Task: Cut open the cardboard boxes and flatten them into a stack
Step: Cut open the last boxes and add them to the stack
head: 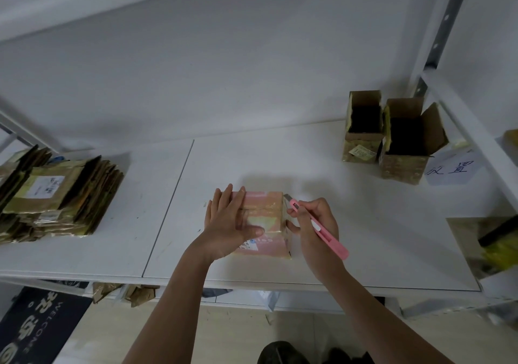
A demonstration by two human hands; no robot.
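On white table (336, 167), left hand (229, 223) steadying box (266, 217), cutter (316, 223) at edge

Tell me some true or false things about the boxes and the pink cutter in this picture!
1. The right hand holds a pink cutter. True.
2. The left hand lies on top of the taped box. True.
3. The two open boxes stand at the left end of the table. False: they stand at the back right.
4. The stack of flattened boxes is green plastic. False: it is brown cardboard, lying on the left.
5. The cutter's blade is near the box's far right corner. True.
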